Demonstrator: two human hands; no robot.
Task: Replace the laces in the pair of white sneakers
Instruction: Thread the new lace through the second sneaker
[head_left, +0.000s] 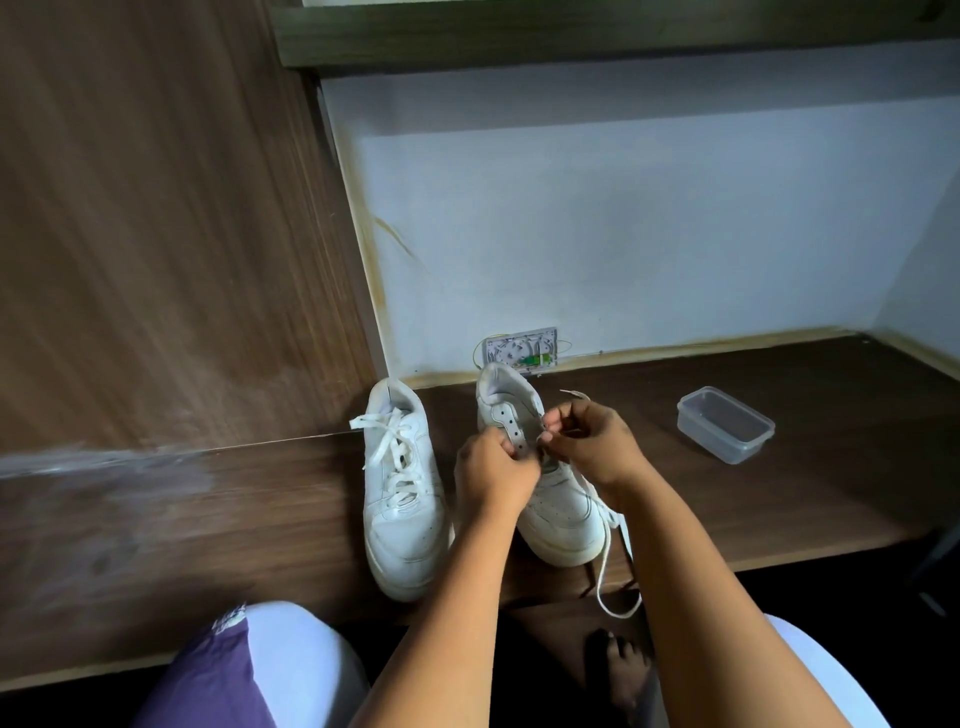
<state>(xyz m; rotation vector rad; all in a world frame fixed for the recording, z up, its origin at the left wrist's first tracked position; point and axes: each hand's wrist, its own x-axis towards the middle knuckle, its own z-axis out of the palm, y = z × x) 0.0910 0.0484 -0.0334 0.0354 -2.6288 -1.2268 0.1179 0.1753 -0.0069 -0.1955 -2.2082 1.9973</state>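
Container: one clear plastic box (725, 424), lidless, seemingly empty, on the desk (805, 493) right of the shoes.
Sneakers: two; laced sneaker (402, 499) left, unlaced sneaker (545, 478) beside it.
Lace: one loose lace (605, 566) hangs over the desk edge.
Left hand (493, 473): fingers curled, pinching the unlaced sneaker's eyelet flap.
Right hand (592, 441): pinches the lace near the eyelets.
Behind: wall socket plate (521, 349).

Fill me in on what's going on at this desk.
A person is working on the right sneaker of a white pair on a wooden desk. The left hand steadies its eyelet strip while the right hand pinches the lace, which trails off the desk edge. The left sneaker is laced. A clear plastic container sits nearby.
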